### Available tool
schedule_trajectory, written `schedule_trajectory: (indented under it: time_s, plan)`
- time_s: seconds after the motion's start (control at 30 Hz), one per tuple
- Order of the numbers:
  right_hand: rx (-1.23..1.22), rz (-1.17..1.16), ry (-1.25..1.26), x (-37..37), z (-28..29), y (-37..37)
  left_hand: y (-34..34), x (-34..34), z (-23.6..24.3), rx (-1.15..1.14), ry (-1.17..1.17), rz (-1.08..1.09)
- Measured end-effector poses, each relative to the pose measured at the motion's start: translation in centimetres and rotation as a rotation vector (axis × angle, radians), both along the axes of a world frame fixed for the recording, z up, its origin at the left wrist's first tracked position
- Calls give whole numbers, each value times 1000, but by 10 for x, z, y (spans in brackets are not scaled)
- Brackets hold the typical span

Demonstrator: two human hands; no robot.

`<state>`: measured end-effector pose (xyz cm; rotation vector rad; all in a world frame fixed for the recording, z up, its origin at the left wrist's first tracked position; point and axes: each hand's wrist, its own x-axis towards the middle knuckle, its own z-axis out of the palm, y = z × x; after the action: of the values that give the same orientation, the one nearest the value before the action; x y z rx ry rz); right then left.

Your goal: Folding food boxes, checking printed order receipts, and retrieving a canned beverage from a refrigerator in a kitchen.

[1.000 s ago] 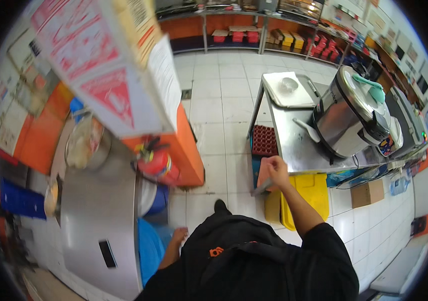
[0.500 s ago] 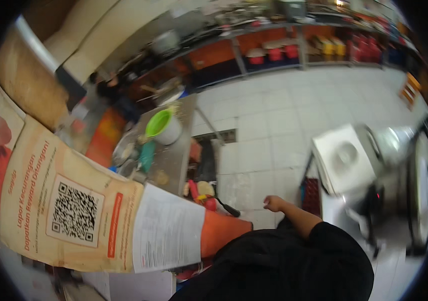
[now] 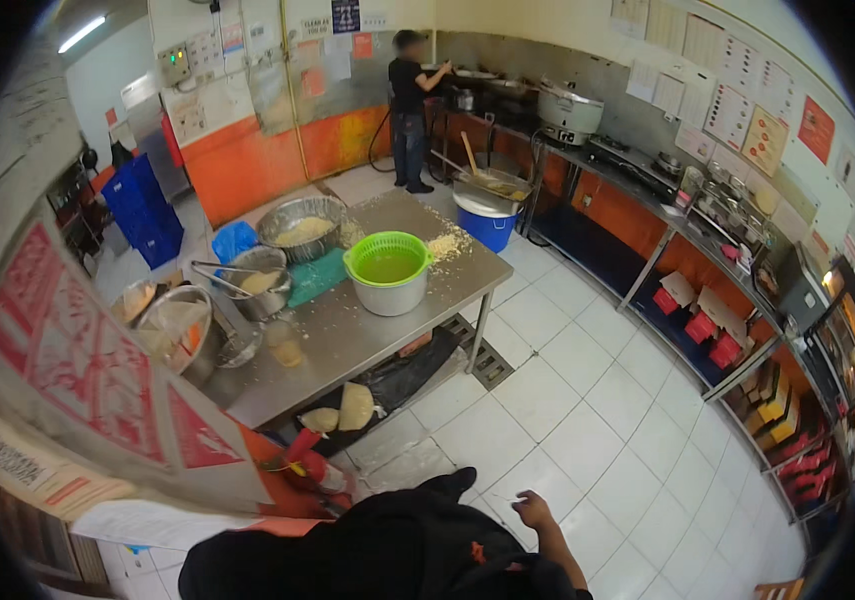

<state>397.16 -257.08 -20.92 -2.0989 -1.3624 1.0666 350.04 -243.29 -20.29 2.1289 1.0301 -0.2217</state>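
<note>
My right hand is low over the tiled floor at the bottom centre, fingers curled; I cannot make out what, if anything, is in them. My left hand is out of view behind my dark clothing. Beside me at the left stand a pillar with pink-and-white signs and a red fire extinguisher. Beyond them a steel table bears a pot with a green colander, a wide bowl of pale crumbs, a mixing bowl with tongs and scattered crumbs.
A co-worker stands at the back counter, arm raised toward the cookware. A blue bucket is beyond the table. Blue crates stand far left. Steel counters with shelves run along the right. A drain grate lies beside the table.
My view has swung left from the counter with the steel cooker, now out of sight, past the pillar to the steel table and co-worker. My left hand has left the view.
</note>
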Motion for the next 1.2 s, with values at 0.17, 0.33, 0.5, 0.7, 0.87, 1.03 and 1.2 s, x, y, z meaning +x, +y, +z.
schedule_trajectory:
  time_s: [0.17,0.33,0.5,0.7,0.87,1.03,1.2]
  plan:
    - [-131,-612,166,166,-64,-122,95,103,21,-76,82,-254]
    - [-308,-981,-88,271,-110,-201,324,341,-43,-8,425,-591]
    - [-372,-828,-177,351,-143,-273,347,738,99,146,-153,-454]
    - [-477,-786,-179,400,-122,-239,268,933,82,-13,-260,-303]
    - [-428,-1253,-211,582,-15,-321,204,1024,-43,95,300,-784]
    - [-191,-1572,-328,780,108,-336,161,1222,-94,141,185,-1001]
    - [-53,-1791,-255,827,114,-343,209,1428,-64,219,186,-1113]
